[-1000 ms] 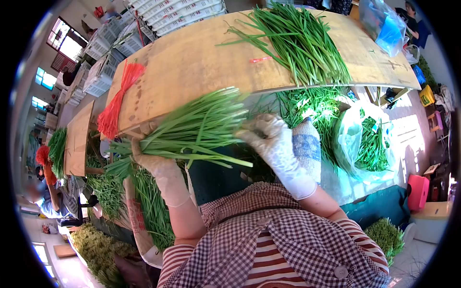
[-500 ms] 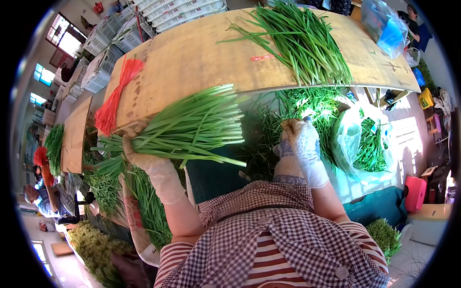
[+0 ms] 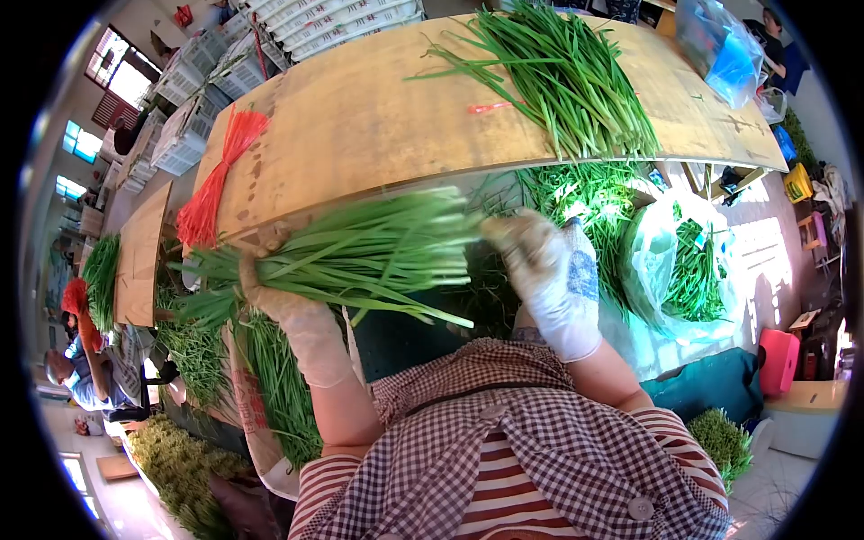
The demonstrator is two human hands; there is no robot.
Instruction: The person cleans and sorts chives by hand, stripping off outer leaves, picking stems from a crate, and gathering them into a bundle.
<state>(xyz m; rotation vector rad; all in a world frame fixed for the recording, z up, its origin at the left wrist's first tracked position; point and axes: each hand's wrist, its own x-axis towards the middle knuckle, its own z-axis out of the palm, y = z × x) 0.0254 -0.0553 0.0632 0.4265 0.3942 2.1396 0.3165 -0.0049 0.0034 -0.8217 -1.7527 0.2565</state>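
Observation:
My left hand (image 3: 279, 292), in a pale glove, is closed around a bunch of garlic chives (image 3: 360, 256) near its leafy end. The bunch lies sideways in front of me, white stalk ends pointing right, its right part blurred. Just beyond those ends is my gloved right hand (image 3: 538, 270), fingers curled together and slightly smeared; whether it pinches a stalk is hidden. A larger pile of garlic chives (image 3: 576, 85) rests on the wooden table (image 3: 360, 108). Red plastic ties (image 3: 225, 175) lie at the table's left edge.
Below the table are loose green leaves (image 3: 585, 198) and a clear plastic bag (image 3: 643, 270) of greens. A sack of chives (image 3: 283, 387) stands by my left arm. White crates (image 3: 333, 22) are stacked behind the table. Another person (image 3: 85, 378) sits at far left.
My right hand has moved up and left from beside my lap to the stalk ends. The bunch in my left hand has dipped slightly and shifted right.

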